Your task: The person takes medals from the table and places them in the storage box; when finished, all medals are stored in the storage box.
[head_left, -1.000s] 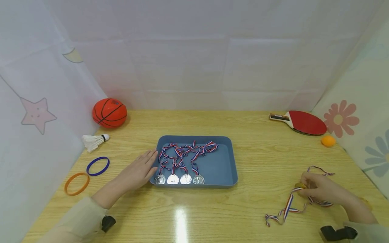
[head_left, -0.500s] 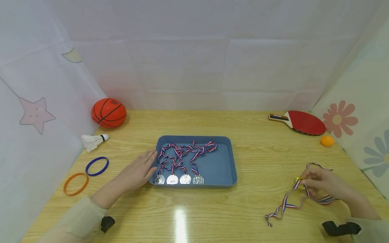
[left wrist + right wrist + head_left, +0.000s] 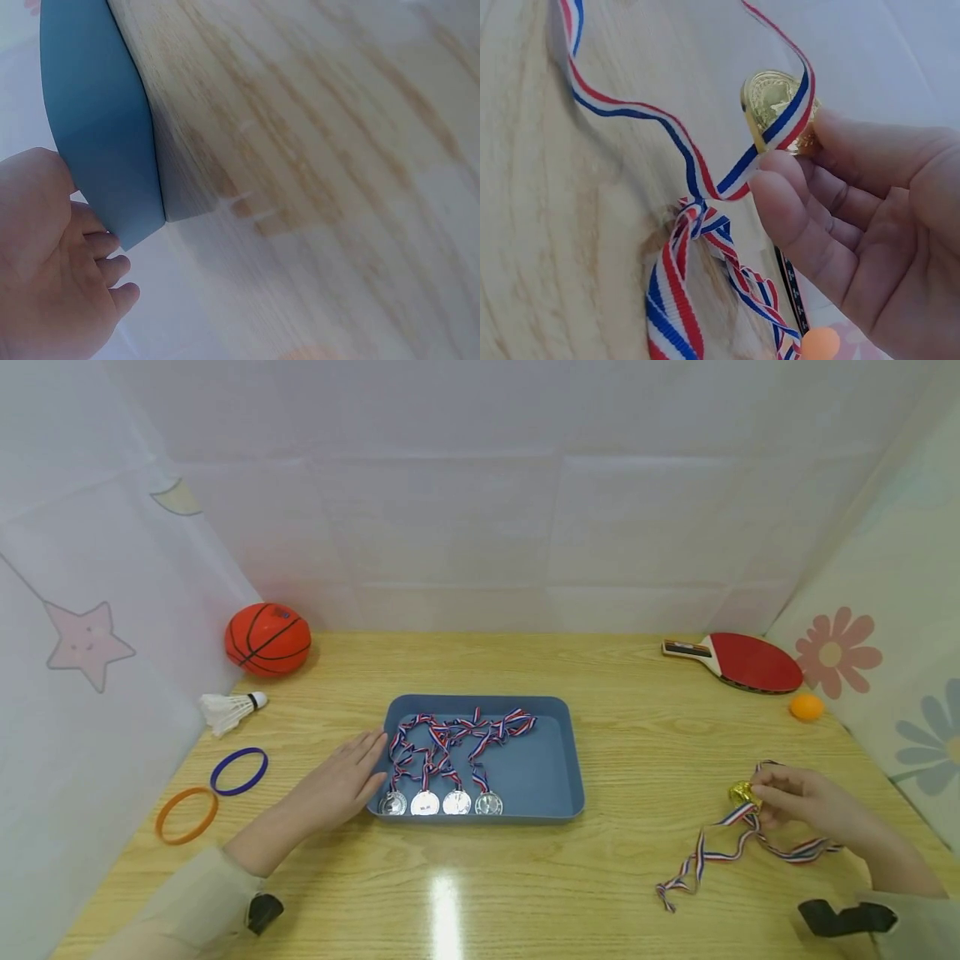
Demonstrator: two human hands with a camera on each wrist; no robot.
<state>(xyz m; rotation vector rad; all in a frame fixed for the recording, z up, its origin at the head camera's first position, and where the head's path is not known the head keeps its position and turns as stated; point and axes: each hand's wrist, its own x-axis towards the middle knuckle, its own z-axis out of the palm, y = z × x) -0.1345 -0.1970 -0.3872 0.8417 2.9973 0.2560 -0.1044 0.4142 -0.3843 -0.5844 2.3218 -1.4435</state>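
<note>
My right hand [image 3: 798,802] pinches a gold medal [image 3: 776,105] by its edge between thumb and fingers. Its red, white and blue ribbon [image 3: 622,109] trails loosely over the tabletop, partly tangled below the fingers. At the left side of the blue tray [image 3: 555,777], my left hand [image 3: 341,781] lies with its fingers extended along the wall; the left wrist view shows this hand against the tray's outer side. Inside the tray, several silver medals [image 3: 457,802] stand in a row along the near edge, their striped ribbons [image 3: 442,739] bunched toward the back.
A red ball with basketball lines [image 3: 267,639], a shuttlecock [image 3: 232,712], a purple wristband [image 3: 239,772] and an orange wristband [image 3: 187,816] lie at left. A table tennis paddle [image 3: 750,660] and an orange ball [image 3: 807,707] are at back right. Fabric walls surround the wooden table [image 3: 540,893].
My right hand has raised the gold medal slightly and turned it, so more of it shows, and the ribbon has shifted along with it. My left hand stays at the tray.
</note>
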